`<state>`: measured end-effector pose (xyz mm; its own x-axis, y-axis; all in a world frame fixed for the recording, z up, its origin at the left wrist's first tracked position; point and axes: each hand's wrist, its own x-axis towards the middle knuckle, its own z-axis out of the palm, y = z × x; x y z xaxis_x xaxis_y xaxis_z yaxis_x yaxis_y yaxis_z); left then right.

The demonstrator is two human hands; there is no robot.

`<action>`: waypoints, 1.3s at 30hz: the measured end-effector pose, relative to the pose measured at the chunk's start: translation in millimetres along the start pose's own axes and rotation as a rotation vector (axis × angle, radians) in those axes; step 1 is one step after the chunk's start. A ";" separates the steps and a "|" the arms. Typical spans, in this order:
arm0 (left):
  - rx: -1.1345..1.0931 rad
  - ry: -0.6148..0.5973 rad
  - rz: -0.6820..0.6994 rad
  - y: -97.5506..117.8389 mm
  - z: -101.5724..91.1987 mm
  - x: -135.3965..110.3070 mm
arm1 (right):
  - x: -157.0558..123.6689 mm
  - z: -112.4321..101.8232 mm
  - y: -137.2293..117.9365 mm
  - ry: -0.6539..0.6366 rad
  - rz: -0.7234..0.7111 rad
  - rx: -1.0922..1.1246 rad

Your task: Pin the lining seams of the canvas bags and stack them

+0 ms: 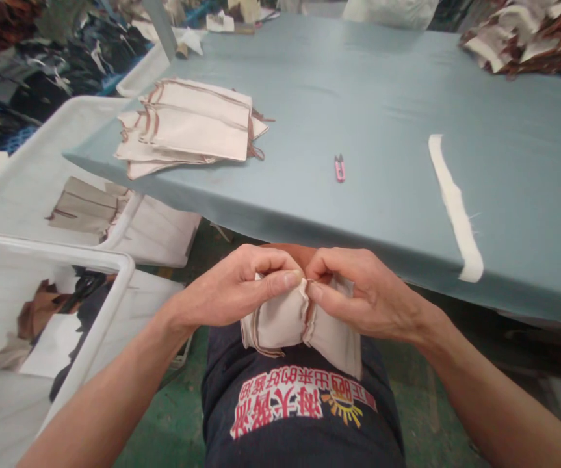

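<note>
Both hands meet over my lap on a cream sewn fabric piece [283,322] with brown edging along its seams. My left hand [241,286] pinches it between thumb and forefinger beside the middle seam. Just across that seam, my right hand [358,292] grips the same piece, its thumb close to the other thumb. The fabric's lower part hangs down in front of a dark printed apron [304,435]. Part of its upper edge is hidden behind my fingers.
On the blue-green table lie a stack of cream fabric pieces [202,123], pink thread snips [340,169] and a white strip [456,208]. A heap of brown and cream pieces [534,39] sits far right. White bins [129,266] holding fabric stand at left.
</note>
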<state>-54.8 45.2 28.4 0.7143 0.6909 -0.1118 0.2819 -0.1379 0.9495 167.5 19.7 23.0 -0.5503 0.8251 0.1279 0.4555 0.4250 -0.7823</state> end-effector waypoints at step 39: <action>0.526 0.111 0.150 16.6 9.0 -6.6 | -6.5 15.0 6.6 0.088 -0.047 -0.067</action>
<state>-49.1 32.0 42.3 0.7075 0.7030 0.0724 0.4839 -0.5566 0.6753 163.6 11.6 7.9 -0.5100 0.8319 0.2187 0.4778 0.4854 -0.7322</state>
